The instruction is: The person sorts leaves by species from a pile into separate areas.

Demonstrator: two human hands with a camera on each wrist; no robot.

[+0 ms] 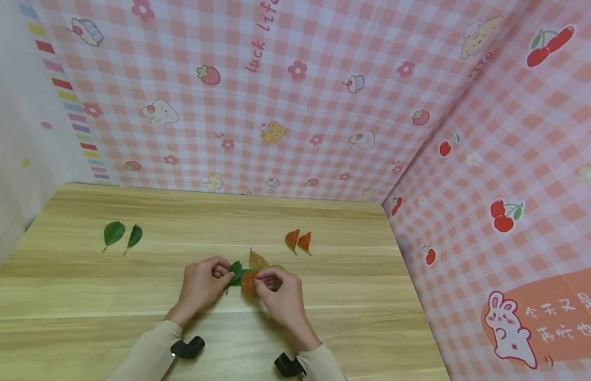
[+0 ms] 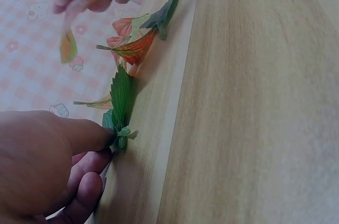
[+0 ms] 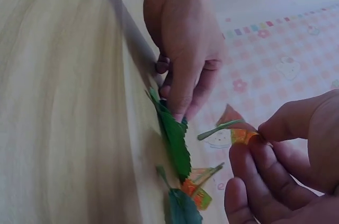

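Note:
At the middle of the wooden table, my left hand [image 1: 205, 283] pinches a green leaf [image 1: 235, 272] with toothed edges between thumb and fingers. In the left wrist view that green leaf [image 2: 122, 94] stands on edge close over the wood. My right hand [image 1: 283, 299] holds an orange leaf [image 1: 248, 283] in its fingertips; the right wrist view shows this leaf [image 3: 242, 133] raised, its green stem pointing toward the left hand [image 3: 183, 60]. Just beyond the hands lies a yellow-orange leaf [image 1: 257, 260]. An orange leaf [image 2: 132, 49] and a dark green leaf [image 2: 163, 15] lie beside the pinched one.
Toward the back left of the table [image 1: 133, 338] lie a wide green leaf [image 1: 114, 233] and a narrow green one [image 1: 134, 236]. Two orange-red pieces, a left one [image 1: 292, 240] and a right one [image 1: 305, 242], lie at the back right. Pink checked cloth [image 1: 257, 106] walls the back and right.

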